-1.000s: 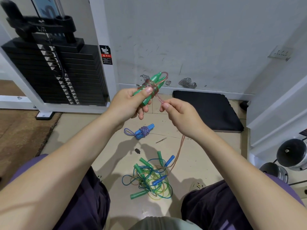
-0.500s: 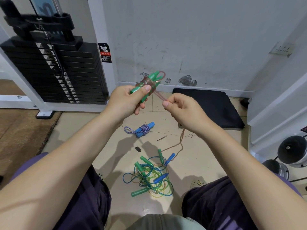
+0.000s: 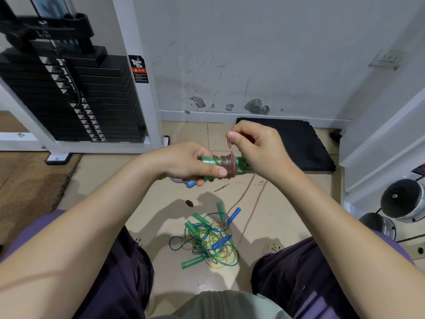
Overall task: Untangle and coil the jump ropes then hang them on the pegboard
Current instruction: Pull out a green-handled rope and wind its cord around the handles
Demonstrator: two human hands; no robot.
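Observation:
My left hand (image 3: 186,162) grips a pair of green handles (image 3: 239,162) lying level, with pink cord wound around them (image 3: 226,165). Just above, my right hand (image 3: 257,146) pinches a loop of that pink cord (image 3: 230,147). The cord's loose tail (image 3: 247,203) drops to the floor. On the tiles between my knees lies a tangled pile of green, blue and yellow jump ropes (image 3: 207,240) with green and blue handles. A coiled blue rope (image 3: 187,182) lies on the floor, mostly hidden under my left hand.
A black weight stack (image 3: 76,97) in a white frame stands at the back left. A black foam pad (image 3: 296,143) lies against the wall. Dumbbells (image 3: 402,201) sit at the right. A brown mat (image 3: 27,180) covers the floor on the left.
Both hands have dropped lower in view. The green handles have turned from tilted up to level, and my right hand has risen above them with a loop of the pink cord.

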